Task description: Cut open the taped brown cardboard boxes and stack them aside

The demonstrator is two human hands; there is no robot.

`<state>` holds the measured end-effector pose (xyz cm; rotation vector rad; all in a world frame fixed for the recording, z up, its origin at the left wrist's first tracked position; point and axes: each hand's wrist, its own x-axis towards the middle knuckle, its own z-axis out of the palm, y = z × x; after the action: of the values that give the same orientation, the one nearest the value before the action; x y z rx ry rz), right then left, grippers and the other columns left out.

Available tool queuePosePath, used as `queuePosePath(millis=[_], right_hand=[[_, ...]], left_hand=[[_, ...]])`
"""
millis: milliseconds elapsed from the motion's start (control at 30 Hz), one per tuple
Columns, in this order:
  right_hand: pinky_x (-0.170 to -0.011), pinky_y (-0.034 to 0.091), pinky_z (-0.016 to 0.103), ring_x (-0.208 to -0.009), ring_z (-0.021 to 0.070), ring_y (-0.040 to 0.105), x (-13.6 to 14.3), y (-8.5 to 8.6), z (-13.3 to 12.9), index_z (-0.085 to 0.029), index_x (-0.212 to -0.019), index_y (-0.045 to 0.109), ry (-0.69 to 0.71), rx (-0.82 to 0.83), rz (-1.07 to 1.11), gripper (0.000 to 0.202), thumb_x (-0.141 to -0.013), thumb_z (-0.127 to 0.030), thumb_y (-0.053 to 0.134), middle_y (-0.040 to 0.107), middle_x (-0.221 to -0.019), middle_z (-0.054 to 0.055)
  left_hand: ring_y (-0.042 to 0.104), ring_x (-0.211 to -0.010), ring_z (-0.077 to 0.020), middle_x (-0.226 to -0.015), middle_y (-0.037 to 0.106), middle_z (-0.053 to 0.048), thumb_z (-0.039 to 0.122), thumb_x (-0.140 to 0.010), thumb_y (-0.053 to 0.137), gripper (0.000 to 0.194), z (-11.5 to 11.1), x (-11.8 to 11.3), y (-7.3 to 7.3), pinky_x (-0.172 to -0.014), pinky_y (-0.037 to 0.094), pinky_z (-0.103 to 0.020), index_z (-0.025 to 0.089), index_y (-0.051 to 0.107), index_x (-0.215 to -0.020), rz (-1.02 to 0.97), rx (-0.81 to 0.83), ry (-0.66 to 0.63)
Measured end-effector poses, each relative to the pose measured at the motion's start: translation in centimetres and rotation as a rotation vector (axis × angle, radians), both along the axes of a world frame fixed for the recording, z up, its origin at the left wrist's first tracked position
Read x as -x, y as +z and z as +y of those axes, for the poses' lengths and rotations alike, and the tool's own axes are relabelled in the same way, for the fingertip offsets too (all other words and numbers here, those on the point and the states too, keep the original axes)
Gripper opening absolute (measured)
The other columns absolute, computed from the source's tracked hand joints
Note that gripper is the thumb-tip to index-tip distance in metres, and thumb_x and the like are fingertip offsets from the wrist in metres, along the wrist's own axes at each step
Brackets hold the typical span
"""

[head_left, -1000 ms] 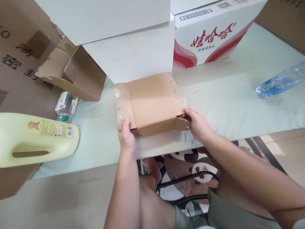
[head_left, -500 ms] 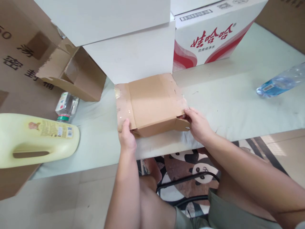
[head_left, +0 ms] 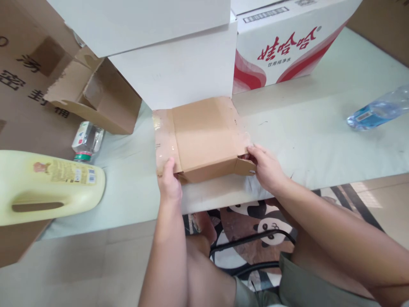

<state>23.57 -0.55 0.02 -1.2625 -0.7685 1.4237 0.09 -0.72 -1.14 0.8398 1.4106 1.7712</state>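
A brown cardboard box [head_left: 207,134] lies on the pale green table cover, close to the front edge, with torn clear tape along its left and right sides. At its front left corner my left hand [head_left: 170,181] grips it, thumb on top and fingers hidden beneath. My right hand [head_left: 266,168] closes on the front right corner, where a small side flap [head_left: 245,166] sticks out. The fingertips of that hand are partly tucked under the edge. What the box holds, if anything, is hidden.
White cartons [head_left: 179,68] stand behind the box, beside a red-and-white water carton [head_left: 281,55]. On the left are an open cardboard box [head_left: 111,98], a small clear bottle [head_left: 87,140] and a yellow jug [head_left: 64,183]. A water bottle [head_left: 377,111] lies on the right.
The view has shifted slightly, so the things on the left sit a little further left. Both hands keep the same hold on the box, which has barely moved.
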Motion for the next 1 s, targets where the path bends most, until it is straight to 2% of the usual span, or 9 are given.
queuePosePath(millis=[267,500,667,767,833,900,1000], right_hand=[[-0.059,0.037,0.028,-0.06,0.0117,0.048,-0.1,-0.5,-0.1,-0.022,-0.063,0.05,0.031,0.003,-0.044,0.037,-0.074,-0.052,0.068,0.051,-0.063,-0.003],[-0.059,0.038,0.028,-0.06,0.0123,0.049,-0.1,-0.5,0.0,-0.022,-0.065,0.051,0.036,-0.03,-0.054,0.035,-0.076,-0.051,0.067,0.053,-0.064,-0.002],[-0.075,0.049,0.03,-0.077,0.0167,0.062,-0.5,-0.1,-0.2,-0.024,-0.081,0.058,-0.013,-0.182,-0.105,0.031,-0.088,-0.054,0.057,0.065,-0.078,0.0],[-0.087,0.051,0.034,-0.095,0.0209,0.067,-0.9,0.3,-0.4,-0.026,-0.1,0.064,0.102,-0.32,-0.199,0.03,-0.084,-0.051,0.066,0.071,-0.095,0.002],[-0.088,0.051,0.036,-0.099,0.0225,0.067,-1.1,0.5,-0.5,-0.026,-0.109,0.065,0.165,-0.342,-0.287,0.036,-0.079,-0.045,0.074,0.073,-0.103,0.004],[-0.085,0.052,0.036,-0.096,0.0229,0.067,-1.3,0.5,-0.4,-0.025,-0.105,0.068,0.13,-0.315,-0.333,0.035,-0.078,-0.045,0.075,0.073,-0.103,0.005],[-0.076,0.052,0.035,-0.085,0.0221,0.066,-1.5,0.1,0.1,-0.022,-0.087,0.068,-0.002,-0.263,-0.304,0.035,-0.079,-0.055,0.07,0.073,-0.091,0.006]], left_hand=[[0.053,-0.138,-0.0292,-0.138,0.065,-0.01,0.05,-0.077,0.07,0.05,0.4,0.1,-0.1,-0.121,0.035,-0.046,0.021,0.069,-0.119,0.019,0.01,-0.01],[0.057,-0.134,-0.0302,-0.135,0.067,-0.01,0.049,-0.073,0.071,0.048,0.4,-0.4,0.6,-0.118,0.04,-0.045,0.021,0.072,-0.112,-0.011,0.004,0.011],[0.059,-0.132,-0.0306,-0.132,0.069,-0.011,0.06,-0.075,0.067,0.056,0.3,-0.8,0.8,-0.111,0.047,-0.043,0.021,0.071,-0.114,-0.056,0.021,-0.028],[0.057,-0.134,-0.0287,-0.136,0.067,-0.012,0.063,-0.077,0.065,0.058,0.5,-0.8,0.8,-0.112,0.046,-0.04,0.021,0.069,-0.116,-0.089,0.02,-0.001],[0.057,-0.135,-0.0275,-0.14,0.064,-0.011,0.067,-0.079,0.062,0.06,0.6,-0.9,0.9,-0.112,0.047,-0.04,0.023,0.067,-0.119,-0.108,0.026,0.001],[0.055,-0.137,-0.0272,-0.142,0.063,-0.011,0.072,-0.078,0.062,0.063,0.5,-0.9,0.9,-0.113,0.046,-0.04,0.024,0.066,-0.119,-0.115,0.036,-0.049],[0.052,-0.14,-0.0283,-0.134,0.067,-0.012,0.074,-0.072,0.066,0.063,0.1,-1.1,0.9,-0.114,0.044,-0.039,0.024,0.069,-0.111,-0.105,0.041,-0.161]])
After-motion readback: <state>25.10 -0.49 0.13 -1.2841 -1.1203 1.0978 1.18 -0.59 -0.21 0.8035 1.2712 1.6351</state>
